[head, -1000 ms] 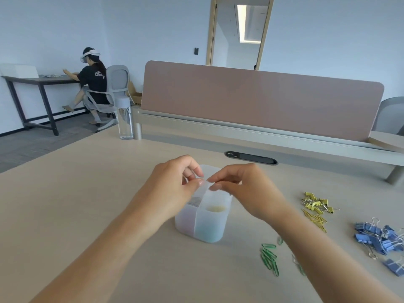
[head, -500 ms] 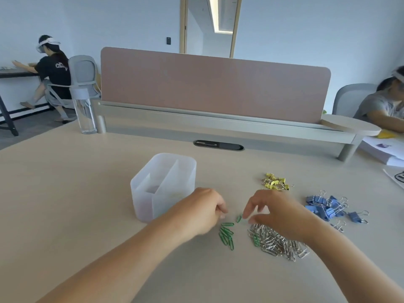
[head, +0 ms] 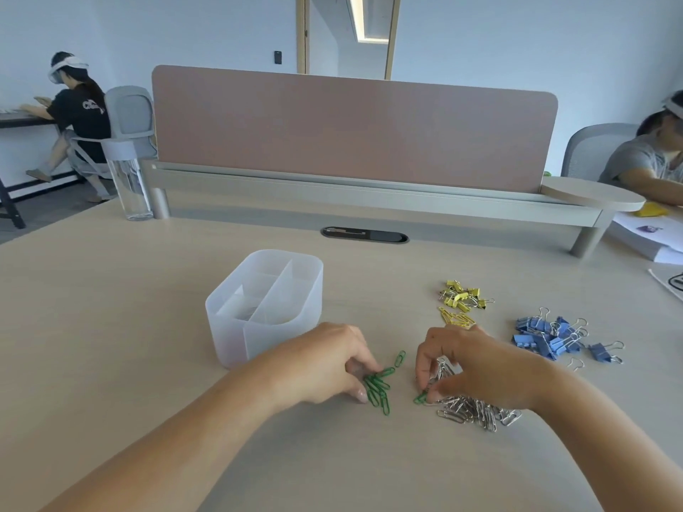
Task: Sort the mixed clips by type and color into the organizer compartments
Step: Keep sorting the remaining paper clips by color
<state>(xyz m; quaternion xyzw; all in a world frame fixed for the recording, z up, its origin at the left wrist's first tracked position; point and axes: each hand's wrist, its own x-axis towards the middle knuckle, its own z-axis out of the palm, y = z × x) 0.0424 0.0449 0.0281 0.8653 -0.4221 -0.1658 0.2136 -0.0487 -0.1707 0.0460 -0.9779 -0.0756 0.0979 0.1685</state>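
Your left hand (head: 325,364) lies knuckles-up on the desk (head: 111,327), fingers curled, thumb and fingertips closed on the left edge of the green paper clips (head: 377,388), which lie in a loose cluster on the desktop. Your right hand (head: 476,367) is curled over the silver paper clips (head: 476,410), thumb and fingertips pinching a stray green clip (head: 420,397) at that pile's left edge. One more green clip (head: 400,358) lies apart between your hands. The translucent organizer (head: 266,308) stands upright just beyond your left hand; its contents cannot be made out. Beyond your right hand lie yellow paper clips (head: 456,319) and yellow binder clips (head: 464,299), with blue binder clips (head: 547,336) to their right.
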